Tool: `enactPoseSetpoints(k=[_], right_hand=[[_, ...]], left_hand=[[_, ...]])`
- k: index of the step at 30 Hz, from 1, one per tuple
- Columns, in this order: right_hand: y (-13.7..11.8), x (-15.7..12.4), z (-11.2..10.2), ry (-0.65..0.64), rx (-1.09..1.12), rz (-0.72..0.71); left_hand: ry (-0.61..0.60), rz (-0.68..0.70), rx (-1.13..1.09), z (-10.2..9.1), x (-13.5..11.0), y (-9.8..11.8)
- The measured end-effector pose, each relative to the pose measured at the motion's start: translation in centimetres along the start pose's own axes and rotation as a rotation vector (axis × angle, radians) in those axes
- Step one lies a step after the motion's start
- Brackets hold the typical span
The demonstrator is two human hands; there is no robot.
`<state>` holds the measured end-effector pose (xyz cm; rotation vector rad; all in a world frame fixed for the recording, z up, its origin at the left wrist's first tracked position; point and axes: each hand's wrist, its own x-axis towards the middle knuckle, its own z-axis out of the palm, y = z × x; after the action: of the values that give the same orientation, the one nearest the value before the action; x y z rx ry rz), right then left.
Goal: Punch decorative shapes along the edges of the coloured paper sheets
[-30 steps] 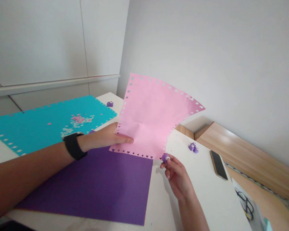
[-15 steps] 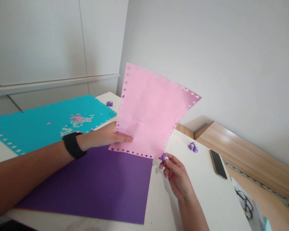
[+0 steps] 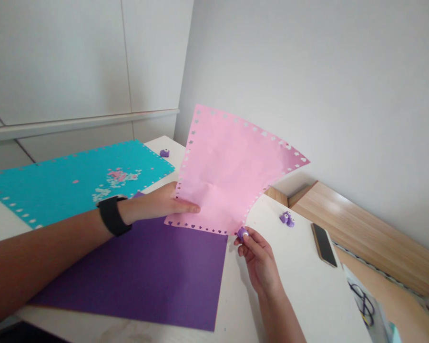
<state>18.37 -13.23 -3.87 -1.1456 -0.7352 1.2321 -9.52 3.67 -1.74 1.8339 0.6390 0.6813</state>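
My left hand (image 3: 164,204), a black watch on its wrist, pinches the left lower edge of a pink paper sheet (image 3: 229,166) and holds it up above the table. Small shapes are punched out along the sheet's edges. My right hand (image 3: 257,257) grips a small purple punch (image 3: 242,233) at the sheet's lower right corner. Under both hands a purple sheet (image 3: 146,276) lies flat on the white table (image 3: 300,281).
A teal sheet (image 3: 67,183) with punched edges and a scatter of paper bits lies at the back left. Two more purple punches, one at the back (image 3: 164,153) and one on the right (image 3: 287,218), rest on the table. A dark phone (image 3: 323,245) sits near the right edge.
The pink sheet rose and tipped a little, then came back down and to the right. My right hand with the punch edged slightly left along the sheet's lower corner.
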Motion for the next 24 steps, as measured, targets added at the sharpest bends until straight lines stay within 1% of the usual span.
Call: enactPoseSetpoints(k=[6,14,19,24], right_hand=[[0.6,0.2,0.2,0.052,0.053,-0.027],[0.5,0.0,0.4,0.068,0.051,-0.031],[-0.2,0.0,0.2,0.014,0.015,-0.011],[-0.9,0.1,-0.8,-0.039,0.037,0.04]], left_hand=[[0.022,0.007,0.003,0.2,-0.1,0.4],[0.042,0.007,-0.013,0.5,-0.2,0.3],[0.086,0.05,0.017,0.5,0.0,0.4],[0.113,0.061,0.007,0.2,0.1,0.5]])
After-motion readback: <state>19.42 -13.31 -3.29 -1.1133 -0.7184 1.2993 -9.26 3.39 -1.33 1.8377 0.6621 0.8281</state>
